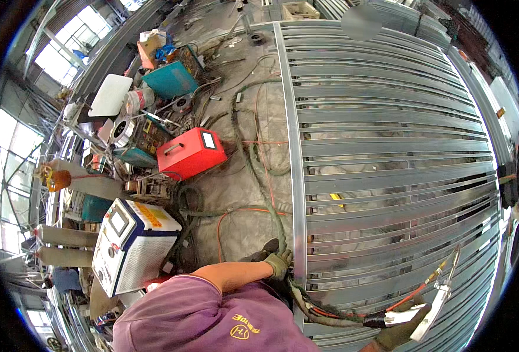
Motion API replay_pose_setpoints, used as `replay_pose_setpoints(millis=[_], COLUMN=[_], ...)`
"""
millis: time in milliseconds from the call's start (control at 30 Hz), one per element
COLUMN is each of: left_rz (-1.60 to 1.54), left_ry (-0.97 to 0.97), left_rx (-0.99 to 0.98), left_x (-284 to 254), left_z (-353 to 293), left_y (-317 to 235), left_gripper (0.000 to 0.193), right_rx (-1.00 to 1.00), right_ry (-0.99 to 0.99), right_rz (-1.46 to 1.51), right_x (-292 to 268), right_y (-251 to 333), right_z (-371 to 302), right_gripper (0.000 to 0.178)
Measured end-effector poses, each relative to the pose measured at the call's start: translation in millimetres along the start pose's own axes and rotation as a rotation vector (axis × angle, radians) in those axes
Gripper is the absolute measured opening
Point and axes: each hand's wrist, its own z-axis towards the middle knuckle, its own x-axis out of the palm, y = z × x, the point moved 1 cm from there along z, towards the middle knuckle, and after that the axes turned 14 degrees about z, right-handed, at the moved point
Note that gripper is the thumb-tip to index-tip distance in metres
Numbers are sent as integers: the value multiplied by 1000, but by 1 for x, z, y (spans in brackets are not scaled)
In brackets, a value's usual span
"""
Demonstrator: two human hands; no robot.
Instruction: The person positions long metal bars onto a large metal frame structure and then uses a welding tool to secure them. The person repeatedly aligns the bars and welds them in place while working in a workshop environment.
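torch in right hand, crate beyond

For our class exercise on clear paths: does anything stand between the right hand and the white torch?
Nothing visible, apart from the glove worn: the right hand grips the white torch. The dark hose leads away leftward, not between them.

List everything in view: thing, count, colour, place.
Slatted metal frame: one, grey, right half
Boxy handled machine: one, red, left of centre
Boxy screened cabinet: one, white and blue, lower left
Boxy machines: at least two, teal, upper left
Long cylinders: at least three, grey, left
Rectangular crate: one, beige, top
Sleeved hoses: several, green, centre
Handheld torch: one, white, lower right
Small clutter: uncountable, mixed, left
Shirt: one, purple, bottom
Gloved left hand: one, olive, at hose
Gloved right hand: one, dark, on torch
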Motion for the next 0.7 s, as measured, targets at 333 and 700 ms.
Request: replay_pose_setpoints(millis=[333,700], left_rz=[188,-353], left_ry=[-113,-148], left_rx=[418,596], left_x=[14,-93], left_z=[12,-67], left_y=[41,76], left_gripper=[68,35], right_rx=[-161,-363], right_ry=[-133,-192], right_rz=[-57,-64], right_x=[10,-80], right_y=[26,105], right_z=[-29,-60], right_gripper=[33,33])
